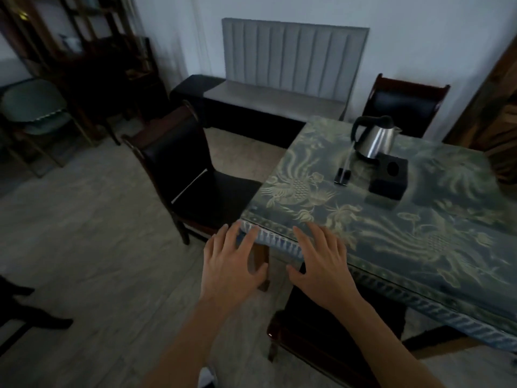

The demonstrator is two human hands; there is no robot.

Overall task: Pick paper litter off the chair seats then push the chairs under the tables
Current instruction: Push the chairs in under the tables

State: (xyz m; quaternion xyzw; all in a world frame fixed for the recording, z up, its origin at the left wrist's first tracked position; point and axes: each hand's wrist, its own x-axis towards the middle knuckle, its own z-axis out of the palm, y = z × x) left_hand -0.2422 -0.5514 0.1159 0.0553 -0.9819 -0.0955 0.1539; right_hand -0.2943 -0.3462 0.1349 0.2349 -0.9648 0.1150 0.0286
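Both hands empty over the table corner; side chair only part-way under.

Left hand and right hand are spread with straight fingers, gripping nothing, at the corner of the table. The chair stands at the table's side, seat partly out, with a pale strip, possibly paper, on it. Risk: pushing first would carry the litter under the table. A near chair sits below the hands. A kettle and box stand on the table, well apart from the hands.
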